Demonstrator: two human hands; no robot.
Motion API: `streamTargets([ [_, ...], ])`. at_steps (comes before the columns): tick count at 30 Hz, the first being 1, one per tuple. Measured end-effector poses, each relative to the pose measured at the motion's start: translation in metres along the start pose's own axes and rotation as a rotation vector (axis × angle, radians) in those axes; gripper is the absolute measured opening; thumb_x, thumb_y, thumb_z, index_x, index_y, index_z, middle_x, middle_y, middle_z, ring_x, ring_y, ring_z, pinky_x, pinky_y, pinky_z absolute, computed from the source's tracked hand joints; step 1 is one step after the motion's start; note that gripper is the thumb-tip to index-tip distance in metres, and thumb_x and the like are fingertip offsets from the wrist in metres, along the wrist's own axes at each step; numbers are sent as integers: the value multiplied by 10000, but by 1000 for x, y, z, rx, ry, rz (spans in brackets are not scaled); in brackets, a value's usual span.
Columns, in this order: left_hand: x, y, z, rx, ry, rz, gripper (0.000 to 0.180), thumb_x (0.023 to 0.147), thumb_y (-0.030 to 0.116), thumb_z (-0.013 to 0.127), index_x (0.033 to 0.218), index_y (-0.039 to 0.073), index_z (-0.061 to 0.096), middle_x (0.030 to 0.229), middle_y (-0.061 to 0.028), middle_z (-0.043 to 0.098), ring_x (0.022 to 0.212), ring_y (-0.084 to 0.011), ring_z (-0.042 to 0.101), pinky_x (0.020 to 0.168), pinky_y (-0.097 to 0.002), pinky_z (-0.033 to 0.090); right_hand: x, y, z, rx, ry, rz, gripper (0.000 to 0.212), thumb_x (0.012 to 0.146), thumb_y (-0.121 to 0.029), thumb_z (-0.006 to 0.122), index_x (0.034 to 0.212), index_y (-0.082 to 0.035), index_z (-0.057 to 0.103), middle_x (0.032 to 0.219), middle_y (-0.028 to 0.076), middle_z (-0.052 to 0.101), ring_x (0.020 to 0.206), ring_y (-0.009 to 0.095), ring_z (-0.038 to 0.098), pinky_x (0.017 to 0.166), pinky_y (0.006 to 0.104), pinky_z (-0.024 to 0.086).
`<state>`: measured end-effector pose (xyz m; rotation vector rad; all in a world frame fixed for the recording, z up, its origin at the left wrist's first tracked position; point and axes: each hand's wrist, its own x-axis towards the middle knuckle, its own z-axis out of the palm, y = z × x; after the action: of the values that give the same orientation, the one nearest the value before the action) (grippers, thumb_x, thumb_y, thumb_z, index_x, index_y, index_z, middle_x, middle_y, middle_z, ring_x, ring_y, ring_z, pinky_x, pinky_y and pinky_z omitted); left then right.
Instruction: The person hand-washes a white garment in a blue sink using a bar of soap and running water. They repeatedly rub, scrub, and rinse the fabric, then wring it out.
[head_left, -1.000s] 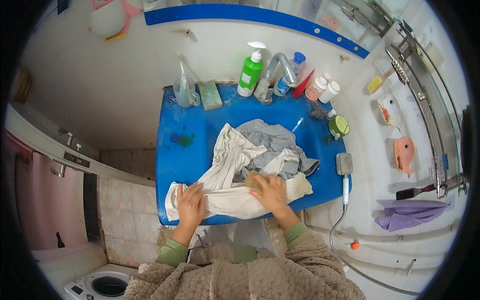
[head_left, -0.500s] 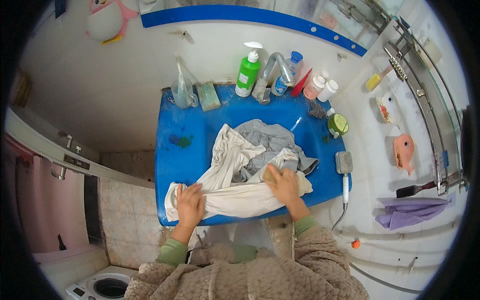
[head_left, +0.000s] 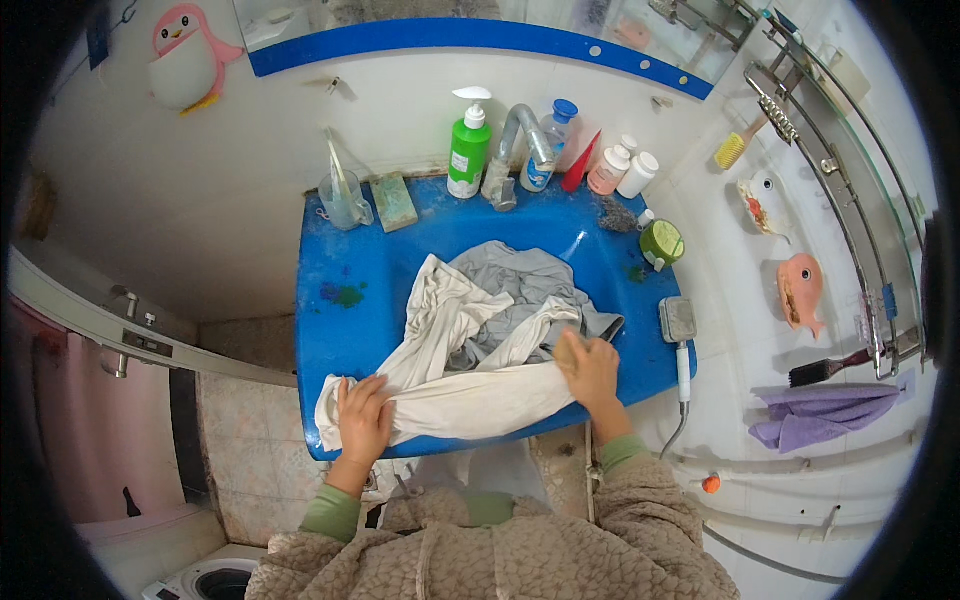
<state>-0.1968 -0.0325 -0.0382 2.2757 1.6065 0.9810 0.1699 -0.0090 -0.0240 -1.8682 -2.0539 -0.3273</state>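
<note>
Brown fleece sleeves (head_left: 645,490) with green cuffs (head_left: 333,513) come in from the lower edge. The left hand (head_left: 366,415) lies palm down near the left end of the white cloth (head_left: 480,402), fingers stretched out; whether it also pinches the fabric, I cannot tell. The right hand (head_left: 591,374) is closed around a tan block (head_left: 570,348), probably soap, near the other end. The white cloth lies along the front edge of the blue sink (head_left: 345,255), with folds running back to the grey cloth (head_left: 515,275) in the bowl. For an even rub, I would press the left palm down firmly so the strip lies taut, then use long, steady strokes outward from it; slack fabric would likely bunch under the block. Farther back, the tap (head_left: 520,122) stands between a green pump bottle (head_left: 468,157) and a blue-capped bottle (head_left: 550,145), seemingly clear of those strokes
</note>
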Motion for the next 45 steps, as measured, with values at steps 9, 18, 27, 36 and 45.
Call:
streamTargets([
  [9,8,15,7,203,-65,-112,85,728,87,594,782,63,534,1099,-101,553,1110,-304,473,1008,-565,214,-18,-85,14,342,-215,-378,546,686,-190,662,1209,-290,539,970,103,512,946,309,475,837,455,367],
  [18,25,96,30,59,-445,74,596,705,246,684,1232,81,460,1289,-141,431,1248,-283,361,1035,-564,152,61,5,33,324,-422,14,675,689,-400,719,1290,-246,453,1129,170,475,1071,366,426,878,502,337],
  [27,46,79,52,-20,-529,95,195,720,207,672,836,67,601,754,-101,577,756,-266,579,695,-401,431,44,-22,7,661,-893,-423,527,705,-369,717,1133,-102,566,1272,107,472,1182,294,431,1001,524,222],
  [36,74,60,46,-778,305,-658,127,863,127,560,806,17,586,683,-26,549,599,-104,499,544,-237,391,72,-16,-13,1017,-445,92,208,730,-98,681,917,-27,627,1202,115,540,1030,244,549,937,394,363],
  [45,63,92,29,-2124,-215,-1134,710,852,668,295,1131,59,533,1073,-92,599,999,-206,572,845,-396,456,41,-166,2,1258,-202,73,378,676,-114,721,999,-3,559,962,102,574,917,208,563,790,307,443],
])
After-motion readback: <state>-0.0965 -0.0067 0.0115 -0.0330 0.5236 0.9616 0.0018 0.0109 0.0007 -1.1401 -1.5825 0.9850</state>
